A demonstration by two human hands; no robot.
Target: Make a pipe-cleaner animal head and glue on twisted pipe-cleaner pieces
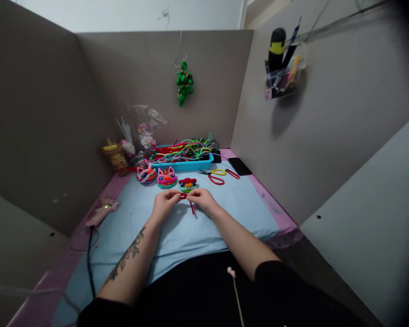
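Observation:
A red pipe cleaner is bent into a small loop between my hands, its free end hanging down toward the blue cloth. My left hand pinches the loop's left side. On its right side the fingertips of my right hand are closed. Just beyond my fingers sits a small figure with a red top and orange and green rows. To its left stand a pink-eared figure and another multicoloured one, both made of fuzzy stems.
A blue tray heaped with pipe cleaners lies at the back. Scissors, a red cutter-like tool and a phone are at right. A corded pink glue gun rests at left. Grey partitions enclose the table.

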